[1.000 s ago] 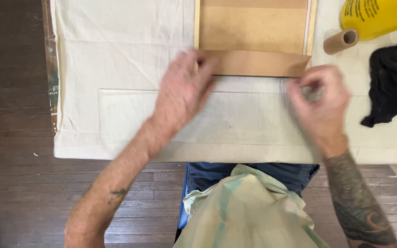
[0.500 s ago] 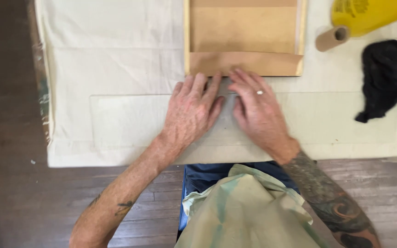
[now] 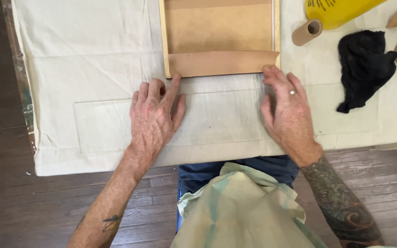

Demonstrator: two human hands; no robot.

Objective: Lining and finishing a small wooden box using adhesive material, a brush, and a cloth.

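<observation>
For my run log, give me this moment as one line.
left hand: flat on cloth | right hand: fingertips at brown paper strip corner | frame: on cloth

Bright, even overhead light, soft faint shadows, sharp focus, no glare

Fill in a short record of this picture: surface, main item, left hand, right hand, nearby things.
Surface: table under a cream canvas cloth
Main item: wooden frame with a brown paper strip along its near edge
Left hand: flat on the cloth, fingertips at the frame's near-left corner
Right hand: flat, fingertips at the near-right corner
Nearby: cardboard tube, black rag, yellow bag
</observation>
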